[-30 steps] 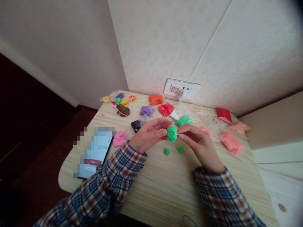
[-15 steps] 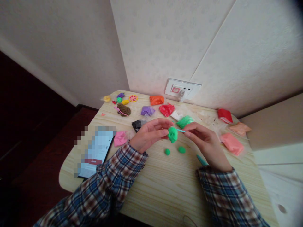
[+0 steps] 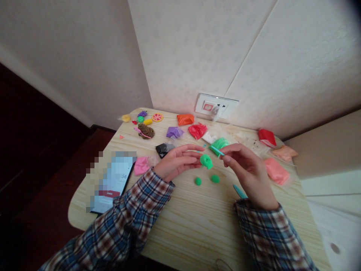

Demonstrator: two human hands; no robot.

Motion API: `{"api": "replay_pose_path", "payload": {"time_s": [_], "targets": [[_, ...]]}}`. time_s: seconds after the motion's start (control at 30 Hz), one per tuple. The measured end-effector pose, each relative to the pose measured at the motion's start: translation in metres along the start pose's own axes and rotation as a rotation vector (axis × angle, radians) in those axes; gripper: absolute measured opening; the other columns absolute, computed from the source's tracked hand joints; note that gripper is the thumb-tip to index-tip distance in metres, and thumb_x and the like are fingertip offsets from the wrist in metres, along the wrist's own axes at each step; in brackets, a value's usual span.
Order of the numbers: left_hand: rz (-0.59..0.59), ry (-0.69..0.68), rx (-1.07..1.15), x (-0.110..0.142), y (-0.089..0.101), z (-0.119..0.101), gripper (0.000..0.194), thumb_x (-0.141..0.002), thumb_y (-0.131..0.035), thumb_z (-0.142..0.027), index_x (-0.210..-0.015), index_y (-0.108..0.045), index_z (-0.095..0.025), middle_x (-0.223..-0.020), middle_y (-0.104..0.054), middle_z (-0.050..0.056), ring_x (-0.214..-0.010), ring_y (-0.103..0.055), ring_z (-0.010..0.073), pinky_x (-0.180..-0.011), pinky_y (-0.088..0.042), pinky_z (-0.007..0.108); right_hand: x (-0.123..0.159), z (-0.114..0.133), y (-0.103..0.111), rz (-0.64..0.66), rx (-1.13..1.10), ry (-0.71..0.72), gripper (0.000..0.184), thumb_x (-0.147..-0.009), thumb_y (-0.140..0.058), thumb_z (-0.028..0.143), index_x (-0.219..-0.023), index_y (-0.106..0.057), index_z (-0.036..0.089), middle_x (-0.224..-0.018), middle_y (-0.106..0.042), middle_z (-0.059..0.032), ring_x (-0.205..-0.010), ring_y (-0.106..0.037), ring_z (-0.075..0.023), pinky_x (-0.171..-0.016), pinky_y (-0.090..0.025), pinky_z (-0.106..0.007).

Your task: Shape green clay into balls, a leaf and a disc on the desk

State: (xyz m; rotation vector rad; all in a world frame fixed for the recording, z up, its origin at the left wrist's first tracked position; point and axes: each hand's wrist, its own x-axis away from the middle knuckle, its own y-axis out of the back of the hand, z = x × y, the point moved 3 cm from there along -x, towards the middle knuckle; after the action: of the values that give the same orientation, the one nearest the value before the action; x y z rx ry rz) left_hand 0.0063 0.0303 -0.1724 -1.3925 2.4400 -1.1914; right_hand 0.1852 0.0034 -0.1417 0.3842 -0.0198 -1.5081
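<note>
My left hand (image 3: 177, 162) pinches a lump of green clay (image 3: 206, 161) between thumb and fingertips, just above the wooden table (image 3: 197, 222). My right hand (image 3: 245, 169) is closed round a thin teal modelling tool (image 3: 217, 150), whose tip points up and left, a little clear of the lump. The tool's other end (image 3: 239, 191) sticks out below my palm. Two small green clay balls (image 3: 198, 181) (image 3: 215, 178) lie on the table under my hands.
Bags of coloured clay lie about: orange (image 3: 185, 119), purple (image 3: 174, 131), red (image 3: 197, 130), green (image 3: 219, 143), black (image 3: 164, 149), pink (image 3: 141, 165), salmon (image 3: 275, 170). Small finished clay shapes (image 3: 146, 126) sit far left. A phone (image 3: 113, 181) lies at the left edge. A wall socket (image 3: 216, 105) is behind.
My right hand has drawn the tool's tip back from the green lump and up to the right. My left hand has lowered the lump slightly.
</note>
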Motion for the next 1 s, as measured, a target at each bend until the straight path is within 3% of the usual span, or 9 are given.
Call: {"api": "replay_pose_path", "payload": {"time_s": [0.2, 0.3, 0.4, 0.53, 0.67, 1.0], "targets": [[0.004, 0.019, 0.004, -0.001, 0.002, 0.002, 0.038, -0.062, -0.078, -0.007, -0.097, -0.066, -0.014, -0.087, -0.072, 0.004, -0.079, -0.066, 0.013, -0.078, -0.046, 0.026, 0.002, 0.007, -0.004, -0.088, -0.217, 0.045, 0.004, -0.088, -0.055, 0.023, -0.09, -0.058, 0.024, -0.079, -0.059, 0.0005, -0.062, -0.057, -0.0119, -0.059, -0.047, -0.029], [-0.001, 0.023, -0.009, -0.001, 0.004, 0.003, 0.043, -0.059, -0.081, -0.01, -0.098, -0.066, -0.015, -0.088, -0.071, 0.003, -0.08, -0.066, 0.0125, -0.077, -0.046, 0.025, 0.004, 0.008, -0.007, -0.066, -0.319, 0.005, 0.014, -0.092, -0.049, 0.023, -0.089, -0.062, 0.024, -0.079, -0.06, -0.0007, -0.068, -0.06, -0.0132, -0.066, -0.049, -0.031], [0.012, 0.027, -0.029, -0.001, 0.004, 0.005, 0.045, -0.057, -0.083, -0.012, -0.099, -0.066, -0.016, -0.088, -0.07, 0.003, -0.081, -0.066, 0.0127, -0.077, -0.047, 0.025, 0.006, 0.008, -0.009, -0.012, -0.406, -0.047, 0.011, -0.089, -0.053, 0.026, -0.092, -0.064, 0.025, -0.082, -0.063, -0.0017, -0.074, -0.061, -0.015, -0.071, -0.051, -0.033], [0.01, 0.026, -0.023, -0.002, 0.004, 0.005, 0.044, -0.056, -0.084, -0.015, -0.098, -0.067, -0.016, -0.087, -0.07, 0.002, -0.079, -0.066, 0.0125, -0.075, -0.047, 0.024, 0.006, 0.007, -0.011, 0.006, -0.442, -0.075, 0.011, -0.081, -0.065, 0.033, -0.089, -0.061, 0.025, -0.074, -0.063, 0.0002, -0.063, -0.058, -0.0146, -0.062, -0.05, -0.031], [0.019, 0.043, -0.011, -0.002, 0.003, 0.005, 0.046, -0.057, -0.083, -0.014, -0.099, -0.066, -0.016, -0.087, -0.07, 0.003, -0.078, -0.065, 0.0121, -0.075, -0.046, 0.024, 0.005, 0.007, -0.016, 0.02, -0.46, -0.092, 0.017, -0.086, -0.057, 0.039, -0.083, -0.058, 0.022, -0.067, -0.06, -0.0004, -0.056, -0.053, -0.014, -0.051, -0.043, -0.027], [0.011, 0.045, 0.034, -0.001, 0.002, 0.004, 0.047, -0.051, -0.087, -0.018, -0.094, -0.068, -0.016, -0.084, -0.071, 0.0, -0.075, -0.066, 0.0102, -0.069, -0.047, 0.02, 0.002, 0.002, -0.023, 0.047, -0.52, -0.101, 0.024, -0.091, -0.05, 0.039, -0.076, -0.056, 0.021, -0.056, -0.051, 0.0024, -0.054, -0.049, -0.0124, -0.052, -0.039, -0.026]]}}
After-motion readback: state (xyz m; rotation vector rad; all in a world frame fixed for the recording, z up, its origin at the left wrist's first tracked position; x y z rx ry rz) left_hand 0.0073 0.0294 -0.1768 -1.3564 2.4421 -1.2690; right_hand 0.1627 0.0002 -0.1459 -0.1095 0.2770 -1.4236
